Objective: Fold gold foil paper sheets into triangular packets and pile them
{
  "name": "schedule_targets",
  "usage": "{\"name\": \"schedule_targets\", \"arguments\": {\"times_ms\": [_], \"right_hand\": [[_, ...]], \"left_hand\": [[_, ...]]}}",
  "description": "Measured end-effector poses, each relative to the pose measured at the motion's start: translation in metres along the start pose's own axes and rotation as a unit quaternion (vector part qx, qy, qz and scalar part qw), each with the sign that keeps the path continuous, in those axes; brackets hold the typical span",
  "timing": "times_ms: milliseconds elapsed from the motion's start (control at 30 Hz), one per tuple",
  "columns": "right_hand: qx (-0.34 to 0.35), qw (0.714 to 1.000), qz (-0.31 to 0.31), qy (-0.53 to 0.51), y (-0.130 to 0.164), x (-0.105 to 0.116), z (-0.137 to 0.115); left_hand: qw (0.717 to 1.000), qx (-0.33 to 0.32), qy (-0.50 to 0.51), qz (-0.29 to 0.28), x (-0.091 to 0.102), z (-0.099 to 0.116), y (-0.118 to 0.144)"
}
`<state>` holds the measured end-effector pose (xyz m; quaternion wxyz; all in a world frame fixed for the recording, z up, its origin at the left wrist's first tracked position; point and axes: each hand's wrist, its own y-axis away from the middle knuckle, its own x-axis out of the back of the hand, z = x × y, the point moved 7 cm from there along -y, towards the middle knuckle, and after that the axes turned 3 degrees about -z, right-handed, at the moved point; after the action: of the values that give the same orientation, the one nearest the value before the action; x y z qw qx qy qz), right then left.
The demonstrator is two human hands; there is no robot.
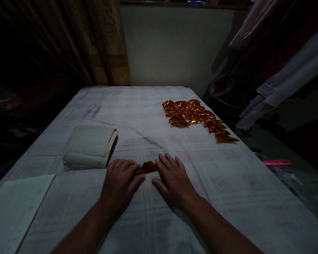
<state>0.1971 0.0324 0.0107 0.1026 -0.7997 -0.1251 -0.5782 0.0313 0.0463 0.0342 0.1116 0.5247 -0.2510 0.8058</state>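
Note:
Near the middle of the table, a small piece of folded foil paper (148, 167), shiny copper-gold, shows between my two hands. My left hand (120, 178) is closed over its left end, fingers curled and thumb just below. My right hand (173, 180) rests at the right end with fingers stretched out and apart; its index fingertip touches the foil and its thumb points toward the left hand. The ends of the foil are partly hidden under the fingers.
Several folded gold foil pieces (189, 113) lie in a cluster at the far right of the cloth-covered table (137, 106). A pale folded packet (88, 146) sits left of my hands. White paper (21, 208) lies at the front left. Clothes (288, 77) hang at right.

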Motion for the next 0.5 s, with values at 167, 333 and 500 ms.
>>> {"name": "schedule_targets", "arguments": {"times_ms": [167,333,500], "right_hand": [[0.017,0.998,0.048,-0.034,0.002,0.001,0.004],[0.075,0.986,0.119,-0.09,0.003,0.005,0.014],[0.08,0.972,0.159,-0.153,-0.001,0.013,0.028]], "left_hand": [[0.999,-0.008,0.021,0.023,-0.003,0.0,0.0],[0.997,-0.047,0.038,0.043,0.002,0.005,0.0],[0.996,-0.059,0.057,0.034,0.005,0.003,-0.002]]}}
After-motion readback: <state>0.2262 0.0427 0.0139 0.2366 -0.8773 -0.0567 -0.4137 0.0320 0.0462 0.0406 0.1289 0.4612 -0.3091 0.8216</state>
